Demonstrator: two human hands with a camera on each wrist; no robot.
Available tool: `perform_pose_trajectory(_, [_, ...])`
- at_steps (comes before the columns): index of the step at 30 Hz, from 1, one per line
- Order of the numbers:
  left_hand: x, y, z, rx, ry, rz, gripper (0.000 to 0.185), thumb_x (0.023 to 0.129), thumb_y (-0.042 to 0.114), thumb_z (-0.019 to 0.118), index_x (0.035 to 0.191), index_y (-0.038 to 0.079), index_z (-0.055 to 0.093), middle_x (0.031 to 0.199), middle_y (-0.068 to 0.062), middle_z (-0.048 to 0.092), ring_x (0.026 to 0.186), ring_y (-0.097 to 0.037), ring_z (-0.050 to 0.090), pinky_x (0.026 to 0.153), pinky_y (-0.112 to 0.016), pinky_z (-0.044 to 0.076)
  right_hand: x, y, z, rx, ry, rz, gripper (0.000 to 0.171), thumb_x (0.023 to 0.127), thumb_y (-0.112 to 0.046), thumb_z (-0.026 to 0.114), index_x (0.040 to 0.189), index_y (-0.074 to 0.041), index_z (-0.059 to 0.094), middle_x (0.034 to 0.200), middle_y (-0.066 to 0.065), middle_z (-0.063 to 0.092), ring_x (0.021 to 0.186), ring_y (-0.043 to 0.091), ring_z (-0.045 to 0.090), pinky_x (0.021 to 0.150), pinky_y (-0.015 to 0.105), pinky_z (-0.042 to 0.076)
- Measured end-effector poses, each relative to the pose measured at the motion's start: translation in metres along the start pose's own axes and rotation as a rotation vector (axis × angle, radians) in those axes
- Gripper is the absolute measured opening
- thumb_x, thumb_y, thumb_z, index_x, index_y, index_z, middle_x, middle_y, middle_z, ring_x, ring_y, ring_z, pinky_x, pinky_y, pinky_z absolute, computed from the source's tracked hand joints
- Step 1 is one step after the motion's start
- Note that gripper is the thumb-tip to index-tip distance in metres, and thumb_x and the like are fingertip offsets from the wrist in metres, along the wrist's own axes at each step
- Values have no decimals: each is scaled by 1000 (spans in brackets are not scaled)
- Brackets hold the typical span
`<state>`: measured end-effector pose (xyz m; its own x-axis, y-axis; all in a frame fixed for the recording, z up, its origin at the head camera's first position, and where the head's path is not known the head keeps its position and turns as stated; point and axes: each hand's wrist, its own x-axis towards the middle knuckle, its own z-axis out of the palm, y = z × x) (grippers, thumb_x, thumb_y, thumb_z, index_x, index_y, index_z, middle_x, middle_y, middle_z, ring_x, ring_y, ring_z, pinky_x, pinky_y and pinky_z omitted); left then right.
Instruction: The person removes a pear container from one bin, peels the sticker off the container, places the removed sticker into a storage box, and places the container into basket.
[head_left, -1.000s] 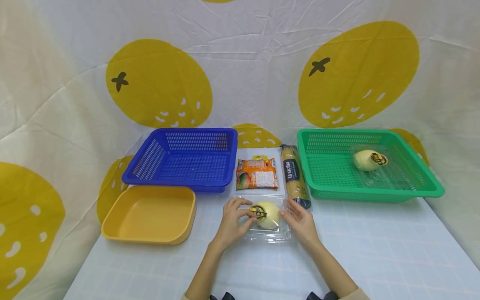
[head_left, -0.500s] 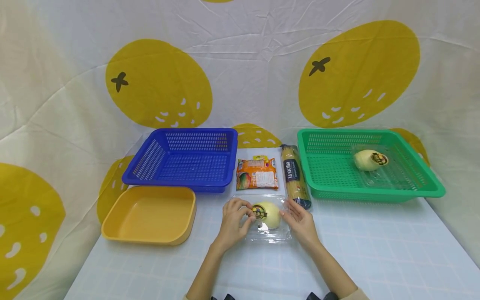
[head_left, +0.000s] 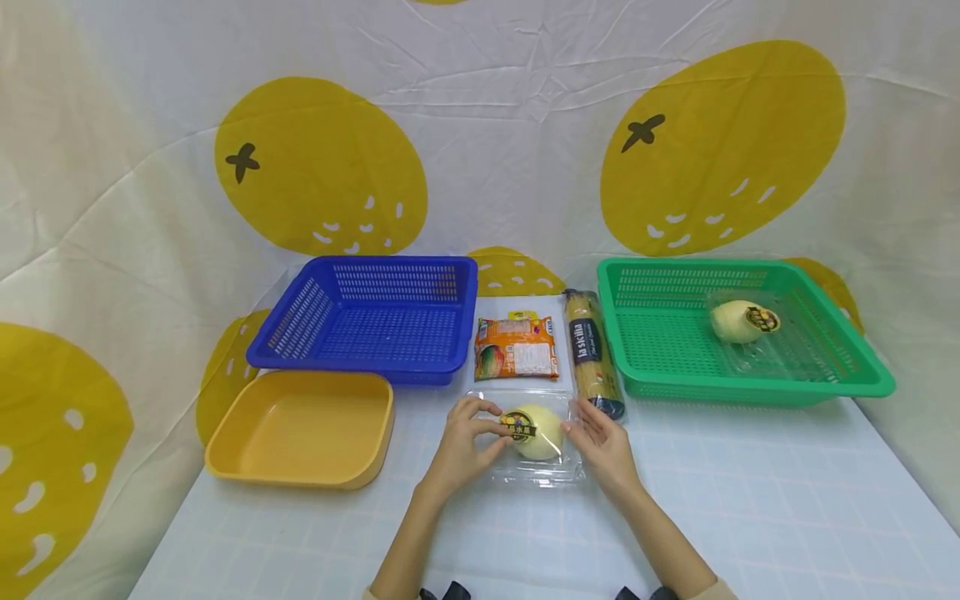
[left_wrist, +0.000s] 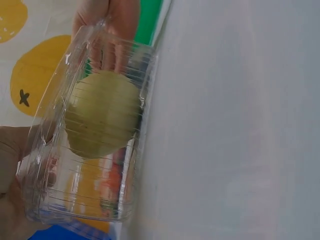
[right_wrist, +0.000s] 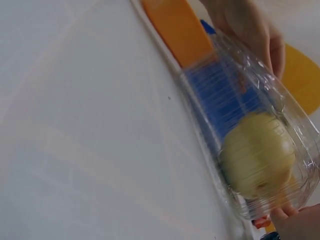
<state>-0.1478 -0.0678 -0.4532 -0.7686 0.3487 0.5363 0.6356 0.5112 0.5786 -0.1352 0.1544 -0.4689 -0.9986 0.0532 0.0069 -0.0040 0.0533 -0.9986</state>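
the clear clamshell box (head_left: 536,437) with the pale round fruit (head_left: 538,430) sits on the desk (head_left: 750,500) just before the pasta packet (head_left: 591,350). the left hand (head_left: 463,446) pinches its left edge, fingers curled; the right hand (head_left: 606,450) touches the right edge with relaxed fingers. best to hold both rims evenly and level, as the thin plastic looks prone to flex.

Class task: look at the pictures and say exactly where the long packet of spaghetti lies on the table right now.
In the head view the spaghetti packet lies at centre, lengthwise, between the orange snack packet and the green basket, just beyond the right hand.
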Motion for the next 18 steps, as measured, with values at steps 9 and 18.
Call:
perform_pose_trajectory(9, [0, 11, 5, 240, -67, -10, 13, 80, 10, 71, 77, 14, 60, 95, 0, 58, 101, -21, 48, 93, -53, 33, 0, 1, 1, 19, -3, 1, 59, 88, -4, 62, 139, 9, 34, 142, 26, 39, 132, 38, 36, 97, 12, 35])
perform_pose_trajectory(18, [3, 11, 8, 209, -58, -52, 16, 80, 9, 70, 74, 15, 57, 96, -1, 59, 100, -20, 47, 91, -53, 31, 0, 1, -1, 12, -11, 10, 60, 89, -5, 62, 140, 9, 33, 142, 26, 38, 133, 38, 35, 96, 11, 35])
